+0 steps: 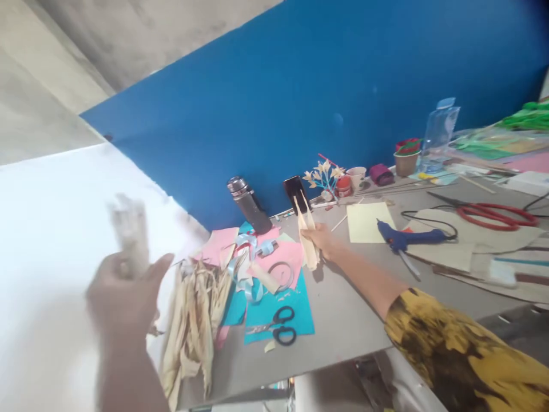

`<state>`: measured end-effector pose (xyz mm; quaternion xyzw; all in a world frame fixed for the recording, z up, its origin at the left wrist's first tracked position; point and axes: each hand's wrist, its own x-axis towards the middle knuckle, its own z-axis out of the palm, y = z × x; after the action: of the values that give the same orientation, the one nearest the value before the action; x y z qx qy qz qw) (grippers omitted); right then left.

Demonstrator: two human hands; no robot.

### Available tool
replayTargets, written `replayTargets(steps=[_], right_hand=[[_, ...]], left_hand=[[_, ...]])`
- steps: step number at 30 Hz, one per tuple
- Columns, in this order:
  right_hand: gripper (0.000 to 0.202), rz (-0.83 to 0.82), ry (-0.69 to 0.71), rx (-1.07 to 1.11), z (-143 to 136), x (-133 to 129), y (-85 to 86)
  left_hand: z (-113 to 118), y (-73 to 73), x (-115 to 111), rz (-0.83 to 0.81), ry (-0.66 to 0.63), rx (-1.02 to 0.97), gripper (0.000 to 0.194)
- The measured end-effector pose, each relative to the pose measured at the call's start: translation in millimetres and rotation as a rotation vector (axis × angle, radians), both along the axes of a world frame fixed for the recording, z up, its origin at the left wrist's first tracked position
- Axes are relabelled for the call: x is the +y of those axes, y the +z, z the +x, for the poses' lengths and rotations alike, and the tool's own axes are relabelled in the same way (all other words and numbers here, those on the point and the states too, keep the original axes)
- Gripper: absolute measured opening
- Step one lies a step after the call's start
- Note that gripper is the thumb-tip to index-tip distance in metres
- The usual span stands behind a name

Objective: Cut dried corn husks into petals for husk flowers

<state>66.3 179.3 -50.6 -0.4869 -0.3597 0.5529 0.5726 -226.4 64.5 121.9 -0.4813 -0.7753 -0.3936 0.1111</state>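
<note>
My right hand (322,241) is closed around pale, dry corn husk pieces (309,252), holding them above the table, their narrow ends pointing up in front of a dark phone (295,191). My left hand (124,294) is raised at the left against the white wall, smeared by motion. Something pale and blurred rises from it; I cannot make out whether it is fingers or a held thing. Below and right of that hand, a bundle of dried corn husks (195,326) hangs over the table's left edge. Black-handled scissors (281,326) lie on blue paper (306,312).
A dark thermos (251,206) stands behind pink paper and pale blue ribbon (254,292). Husk flowers (325,174) and paper cups stand along the blue wall. Rightward lie a yellow sheet (369,220), blue glue gun (412,236) with its cord, red-handled shears (493,214) and a plastic bottle (438,134).
</note>
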Motion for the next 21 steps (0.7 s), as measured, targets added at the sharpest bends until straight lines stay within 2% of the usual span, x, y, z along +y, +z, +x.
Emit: replayTargets(steps=[1, 2, 3, 5, 8, 11, 13, 15, 18, 19, 21], right_hand=[[0.010, -0.008, 0.020, -0.004, 1.1, -1.3, 0.0], [0.011, -0.017, 0.034, -0.010, 2.7, -2.5, 0.2], [0.012, -0.025, 0.046, -0.018, 4.2, -3.7, 0.6], [0.014, -0.035, 0.066, -0.036, 5.8, -6.3, 1.7], [0.012, -0.031, 0.089, -0.059, 3.3, -9.9, 2.1], [0.010, -0.014, 0.092, -0.066, -1.1, -11.3, 0.0], [0.010, 0.000, 0.089, -0.058, -3.0, -11.4, -1.3], [0.012, 0.024, 0.087, -0.041, -3.7, -12.0, -1.2], [0.021, 0.087, 0.075, -0.028, -2.8, -13.1, 1.5], [0.024, 0.111, 0.070, -0.030, -2.3, -13.1, 2.4], [0.029, 0.152, 0.064, -0.039, -1.4, -12.4, 2.8]], left_hand=[[-10.8, 3.9, 8.0, -0.092, 0.081, 0.024, 0.069], [-19.8, 3.2, 16.1, -0.186, 0.088, 0.085, 0.075], [-27.1, -1.5, 23.4, -0.274, 0.074, 0.153, 0.080], [-38.0, -17.6, 32.8, -0.313, 0.111, 0.210, 0.077], [-46.8, -39.1, 33.7, -0.224, 0.119, 0.237, 0.047], [-39.2, -43.9, 33.6, -0.028, 0.009, 0.193, 0.026], [-15.7, -44.3, 40.6, 0.061, -0.177, -0.022, 0.019], [24.5, -50.7, 52.3, 0.058, -0.372, -0.353, 0.015], [97.6, -75.6, 69.4, -0.199, -0.724, -0.492, 0.025], [118.8, -86.1, 73.6, -0.267, -0.791, -0.554, 0.033], [149.4, -106.7, 80.1, -0.323, -0.846, -0.703, 0.041]])
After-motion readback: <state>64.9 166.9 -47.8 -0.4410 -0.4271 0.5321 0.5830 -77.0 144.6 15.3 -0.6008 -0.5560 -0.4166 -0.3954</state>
